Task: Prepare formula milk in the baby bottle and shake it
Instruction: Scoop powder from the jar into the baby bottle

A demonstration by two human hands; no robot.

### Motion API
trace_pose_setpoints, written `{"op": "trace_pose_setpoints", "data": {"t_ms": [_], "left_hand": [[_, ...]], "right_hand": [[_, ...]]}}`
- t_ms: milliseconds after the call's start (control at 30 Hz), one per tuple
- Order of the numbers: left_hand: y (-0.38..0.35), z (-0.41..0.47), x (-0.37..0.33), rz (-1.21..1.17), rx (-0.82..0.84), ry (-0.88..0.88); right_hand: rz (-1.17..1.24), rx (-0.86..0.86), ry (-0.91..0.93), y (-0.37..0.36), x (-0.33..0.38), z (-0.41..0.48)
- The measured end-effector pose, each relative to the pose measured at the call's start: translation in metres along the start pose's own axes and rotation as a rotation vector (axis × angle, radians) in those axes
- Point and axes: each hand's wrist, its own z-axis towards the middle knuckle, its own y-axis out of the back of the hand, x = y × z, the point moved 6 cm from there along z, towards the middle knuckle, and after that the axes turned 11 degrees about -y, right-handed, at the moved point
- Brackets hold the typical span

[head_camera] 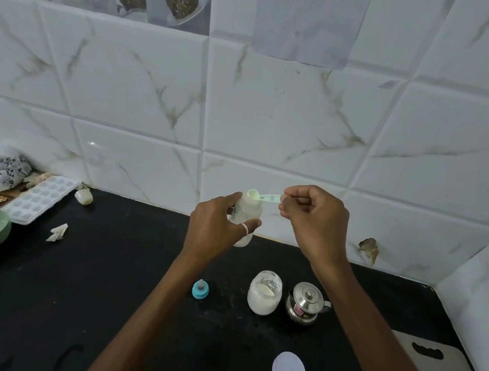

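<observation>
From the head camera, we hold the small translucent plastic baby bottle (245, 214) lifted above the black stone counter (113, 277), our left hand (216, 227) wrapped around its body to steady the open mouth. Our right hand (316, 220) pinches the handle of the pale green plastic measuring scoop (261, 196), its bowl at the bottle's twelve o'clock, right over the mouth, probably so powder drops in cleanly. Toward six o'clock of the bottle, on the counter, stand the open glass jar of white formula powder (264, 293) and a small steel kettle (305, 303). The blue-ringed teat cap (200, 289) waits at seven o'clock, kept off for filling.
</observation>
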Motion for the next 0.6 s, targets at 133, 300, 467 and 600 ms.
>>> {"op": "trace_pose_setpoints", "data": {"t_ms": [133,300,467,600], "left_hand": [[0.001,0.000,0.001,0.024,-0.005,-0.004],[0.002,0.000,0.002,0.036,-0.009,-0.006],[0.002,0.001,0.002,0.037,-0.012,-0.020],[0.002,0.001,0.003,0.024,-0.019,-0.015]], "right_hand": [[-0.120,-0.028,0.142,-0.003,0.005,-0.006],[-0.215,-0.074,0.345,-0.005,0.014,-0.013],[-0.321,-0.083,0.543,-0.009,0.021,-0.021],[-0.397,-0.085,0.647,-0.012,0.024,-0.028]]}}
